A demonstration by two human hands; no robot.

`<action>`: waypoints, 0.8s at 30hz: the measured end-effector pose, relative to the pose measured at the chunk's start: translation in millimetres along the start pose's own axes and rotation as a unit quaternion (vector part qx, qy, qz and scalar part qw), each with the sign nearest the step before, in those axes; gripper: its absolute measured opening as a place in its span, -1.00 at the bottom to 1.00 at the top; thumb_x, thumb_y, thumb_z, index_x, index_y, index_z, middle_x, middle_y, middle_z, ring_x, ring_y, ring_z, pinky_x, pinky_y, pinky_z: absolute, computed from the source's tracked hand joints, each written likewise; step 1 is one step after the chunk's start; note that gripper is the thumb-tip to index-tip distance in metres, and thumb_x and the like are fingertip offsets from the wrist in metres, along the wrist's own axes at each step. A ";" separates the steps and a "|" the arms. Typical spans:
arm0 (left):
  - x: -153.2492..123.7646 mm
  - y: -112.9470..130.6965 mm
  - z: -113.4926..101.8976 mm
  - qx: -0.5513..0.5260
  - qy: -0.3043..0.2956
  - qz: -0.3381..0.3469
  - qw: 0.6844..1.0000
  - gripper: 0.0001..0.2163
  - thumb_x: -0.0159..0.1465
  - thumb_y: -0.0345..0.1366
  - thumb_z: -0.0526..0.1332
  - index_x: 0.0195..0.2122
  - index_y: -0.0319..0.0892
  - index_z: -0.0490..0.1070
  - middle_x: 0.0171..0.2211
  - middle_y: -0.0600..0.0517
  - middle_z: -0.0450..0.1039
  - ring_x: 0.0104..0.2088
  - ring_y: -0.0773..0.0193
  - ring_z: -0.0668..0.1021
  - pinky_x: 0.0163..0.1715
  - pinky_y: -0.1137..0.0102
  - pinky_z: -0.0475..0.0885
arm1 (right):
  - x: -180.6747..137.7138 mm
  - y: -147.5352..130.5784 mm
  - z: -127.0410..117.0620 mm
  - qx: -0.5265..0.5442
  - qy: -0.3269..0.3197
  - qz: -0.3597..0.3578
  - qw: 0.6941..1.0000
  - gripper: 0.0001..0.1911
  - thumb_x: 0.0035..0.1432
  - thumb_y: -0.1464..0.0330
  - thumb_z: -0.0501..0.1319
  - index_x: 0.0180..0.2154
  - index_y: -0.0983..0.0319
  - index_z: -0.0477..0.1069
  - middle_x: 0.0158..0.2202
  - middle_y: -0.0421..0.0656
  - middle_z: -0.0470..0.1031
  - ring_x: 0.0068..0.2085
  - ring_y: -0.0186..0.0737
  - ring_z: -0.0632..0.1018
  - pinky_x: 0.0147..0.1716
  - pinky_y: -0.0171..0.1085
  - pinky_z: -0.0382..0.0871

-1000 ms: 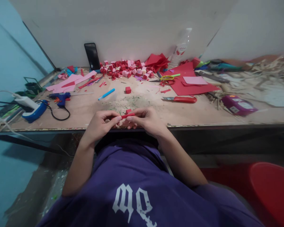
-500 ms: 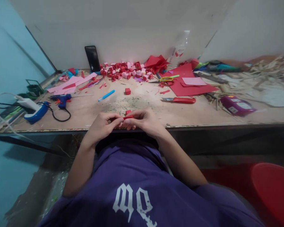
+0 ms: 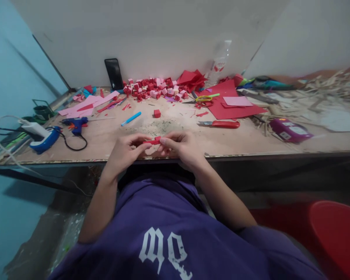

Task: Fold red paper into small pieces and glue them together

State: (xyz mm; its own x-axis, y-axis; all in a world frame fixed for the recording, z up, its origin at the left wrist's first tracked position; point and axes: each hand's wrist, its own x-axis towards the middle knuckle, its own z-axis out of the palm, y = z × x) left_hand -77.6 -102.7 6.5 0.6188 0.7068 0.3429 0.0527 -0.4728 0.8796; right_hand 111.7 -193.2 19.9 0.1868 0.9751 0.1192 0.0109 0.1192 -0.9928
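Note:
A small red paper strip point(image 3: 151, 142) stretches between my two hands just above the table's front edge. My left hand point(image 3: 127, 151) pinches its left end between thumb and fingers. At the right end, the fingers of my right hand point(image 3: 179, 146) are closed on the same strip. Right behind it shows a small red paper cube point(image 3: 157, 138); whether the two touch, I cannot tell. Farther back, another red paper cube point(image 3: 157, 113) rests alone on the table point(image 3: 111, 132), near a blue pen point(image 3: 131, 119).
Red and pink paper cubes point(image 3: 151, 88) are heaped at the back by a leaning phone point(image 3: 114, 74). To the right lie yellow-handled scissors point(image 3: 203, 99), a red-handled cutter point(image 3: 225, 124) and red paper sheets point(image 3: 230, 111). A blue glue gun point(image 3: 77, 123) and power strip point(image 3: 45, 143) with cables lie left.
My fingers have moved apart a little, so more of the red strip shows between them. My right hand has shifted slightly right along it.

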 end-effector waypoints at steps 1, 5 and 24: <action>0.0 -1.0 0.4 -0.003 0.021 0.022 1.000 -0.73 0.23 -0.16 0.43 -0.10 -0.16 0.58 -0.29 0.01 0.63 -0.32 0.26 0.62 -0.33 0.43 0.50 | 0.3 -0.3 -1.0 0.004 0.007 0.003 1.000 -0.67 0.09 0.14 0.47 -0.41 0.30 0.61 -0.47 -0.09 0.64 -0.52 -0.32 0.57 -0.55 -0.39 0.40; -1.6 -2.2 3.6 0.057 0.050 0.156 0.985 -0.81 0.24 -0.31 0.44 -0.14 -0.14 0.54 -0.14 -0.02 0.62 -0.12 0.22 0.63 -0.08 0.35 0.52 | 2.1 0.8 -2.4 0.030 -0.004 0.017 0.999 -0.67 0.09 0.12 0.46 -0.39 0.29 0.62 -0.45 -0.09 0.66 -0.52 -0.32 0.58 -0.57 -0.40 0.38; -8.7 -9.1 8.5 0.201 0.156 0.297 0.920 -0.96 0.34 -0.40 0.33 -0.26 -0.14 0.56 -0.27 0.01 0.65 -0.23 0.27 0.66 -0.14 0.37 0.54 | 3.3 0.7 -5.2 0.076 -0.039 0.033 0.996 -0.69 0.06 0.18 0.48 -0.41 0.31 0.59 -0.45 -0.06 0.67 -0.53 -0.33 0.59 -0.56 -0.41 0.35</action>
State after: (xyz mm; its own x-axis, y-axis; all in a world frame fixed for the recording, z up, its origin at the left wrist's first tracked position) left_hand -76.9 -109.0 -7.3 0.3792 0.3475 0.8576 0.1021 -0.9368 0.3345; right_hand 117.4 -190.9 19.6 0.1043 0.9928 0.0597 -0.1488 0.0749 -0.9860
